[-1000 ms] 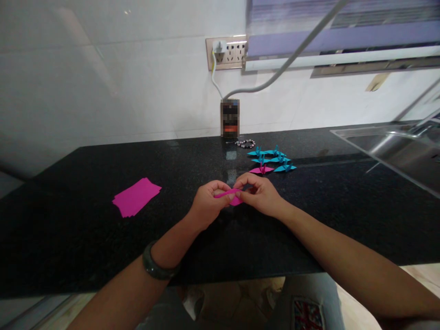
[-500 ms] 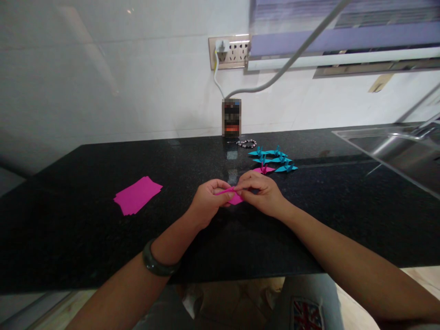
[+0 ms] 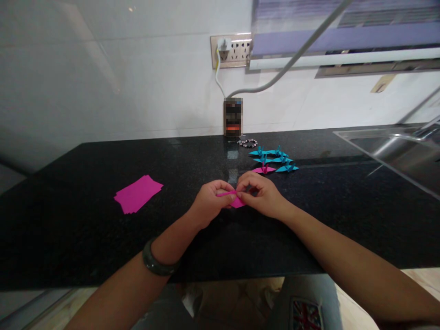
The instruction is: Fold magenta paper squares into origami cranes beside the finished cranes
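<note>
Pink paper (image 3: 238, 203), partly folded, is held near the pink crane (image 3: 264, 170), on the person's side; left hand (image 3: 212, 200) and right hand (image 3: 260, 195) pinch it, thumbs against fingers. Looks like creasing to me; the next move probably calls for even pressure.

1. Countertop's (image 3: 237, 247) front edge: open between left forearm (image 3: 177, 238) and right forearm (image 3: 316, 236), which bar sideways passage there;
2. left: free lane between left hand (image 3: 213, 200) and pink paper stack (image 3: 138, 195);
3. toward the back edge: blue origami cranes (image 3: 282, 159), pink origami crane (image 3: 264, 169), bead bracelet (image 3: 255, 144) obstruct;
4. right: bare stretch between cranes and sink (image 3: 378, 161).
</note>
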Demonstrator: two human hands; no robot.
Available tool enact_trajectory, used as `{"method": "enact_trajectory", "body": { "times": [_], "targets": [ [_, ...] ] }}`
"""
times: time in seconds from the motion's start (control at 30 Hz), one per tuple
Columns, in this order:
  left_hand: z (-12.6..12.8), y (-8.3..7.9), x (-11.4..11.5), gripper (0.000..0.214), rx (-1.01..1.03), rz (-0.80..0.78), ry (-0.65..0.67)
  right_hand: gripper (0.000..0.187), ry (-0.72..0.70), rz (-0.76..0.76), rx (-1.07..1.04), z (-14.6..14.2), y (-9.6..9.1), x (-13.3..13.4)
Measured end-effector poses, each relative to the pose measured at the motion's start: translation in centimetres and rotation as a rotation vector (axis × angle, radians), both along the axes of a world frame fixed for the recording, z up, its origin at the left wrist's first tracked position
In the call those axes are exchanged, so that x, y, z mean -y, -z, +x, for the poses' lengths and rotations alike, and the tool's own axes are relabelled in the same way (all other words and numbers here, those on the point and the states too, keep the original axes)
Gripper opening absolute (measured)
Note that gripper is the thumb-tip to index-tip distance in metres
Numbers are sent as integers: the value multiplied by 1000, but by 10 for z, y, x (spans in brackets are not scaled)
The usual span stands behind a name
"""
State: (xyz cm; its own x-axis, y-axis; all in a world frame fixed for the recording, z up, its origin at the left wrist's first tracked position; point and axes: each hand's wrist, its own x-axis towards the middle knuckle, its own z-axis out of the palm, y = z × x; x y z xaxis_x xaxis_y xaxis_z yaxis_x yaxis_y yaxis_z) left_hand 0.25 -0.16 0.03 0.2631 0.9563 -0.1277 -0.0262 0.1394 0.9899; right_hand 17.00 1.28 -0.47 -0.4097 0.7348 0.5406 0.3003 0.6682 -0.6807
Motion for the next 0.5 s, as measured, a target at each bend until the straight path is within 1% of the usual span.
{"method": "enact_trajectory", "body": {
  "times": [0.2, 0.37, 0.5],
  "targets": [
    [-1, 2, -1, 20, -108, 70, 10, 8, -19, 5, 97, 2, -3, 0],
    [-3, 2, -1, 16, -303, 207, 33, 6, -37, -1, 170, 3, -5, -1],
    [-5, 1, -1, 14, -417, 296, 36, 4, -57, -15, 176, 4, -3, -1]
  ]
}}
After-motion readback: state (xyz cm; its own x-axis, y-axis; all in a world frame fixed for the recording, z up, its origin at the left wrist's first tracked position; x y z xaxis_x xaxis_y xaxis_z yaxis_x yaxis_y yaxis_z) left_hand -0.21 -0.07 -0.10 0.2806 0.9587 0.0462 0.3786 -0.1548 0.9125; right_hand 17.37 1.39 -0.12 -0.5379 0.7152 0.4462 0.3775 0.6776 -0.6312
